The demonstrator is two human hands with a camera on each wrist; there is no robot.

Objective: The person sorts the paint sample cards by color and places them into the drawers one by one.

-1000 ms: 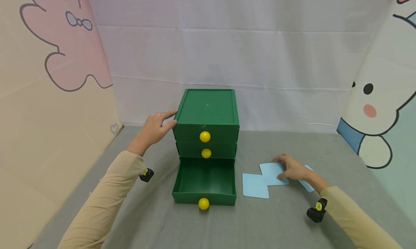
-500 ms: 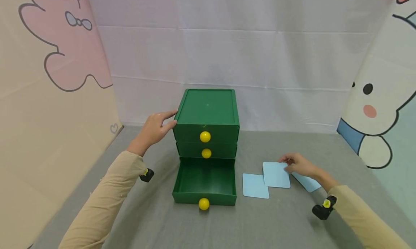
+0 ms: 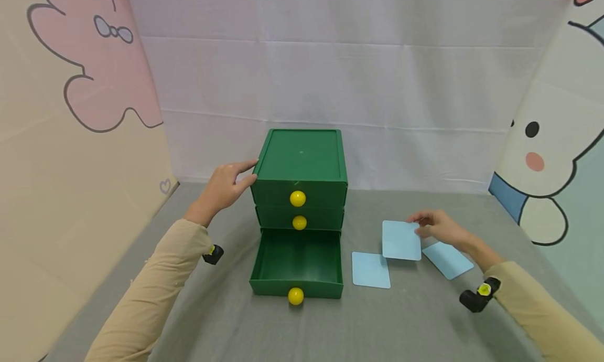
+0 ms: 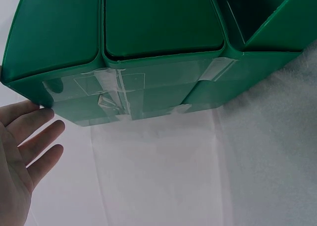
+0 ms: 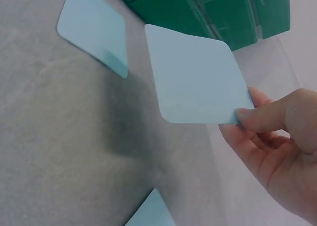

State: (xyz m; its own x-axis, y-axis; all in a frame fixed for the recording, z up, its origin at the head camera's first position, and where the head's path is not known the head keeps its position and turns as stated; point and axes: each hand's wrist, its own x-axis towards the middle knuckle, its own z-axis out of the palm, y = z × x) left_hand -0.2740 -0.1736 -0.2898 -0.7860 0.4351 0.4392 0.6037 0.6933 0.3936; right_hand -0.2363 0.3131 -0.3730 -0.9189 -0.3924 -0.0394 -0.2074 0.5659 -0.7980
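A green drawer unit [image 3: 302,155] with yellow ball knobs stands mid-table, its bottom drawer [image 3: 264,287] pulled out and showing a bare floor. My left hand [image 3: 224,186] rests its straight fingertips against the unit's upper left side; the left wrist view shows the fingers spread at the corner. To the right of the unit, my right hand [image 3: 439,228] pinches a light blue square card [image 5: 193,77] at one corner between thumb and fingers. The card is raised over the table, casting a shadow. Another blue card [image 3: 370,270] lies left of it, and one more blue card [image 3: 448,259] lies beneath the right forearm's side.
A grey cloth [image 3: 217,320] covers the table. Behind it hangs a white curtain [image 3: 391,89]. Cartoon-printed panels, one with a pink figure [image 3: 113,84] and one with a white figure [image 3: 542,157], close off both sides. Clear tape [image 4: 111,84] runs along the unit's side.
My right hand has taken hold of the middle card and lifted it off the table, uncovering more of the right-hand card. The left hand has stayed on the drawer unit.
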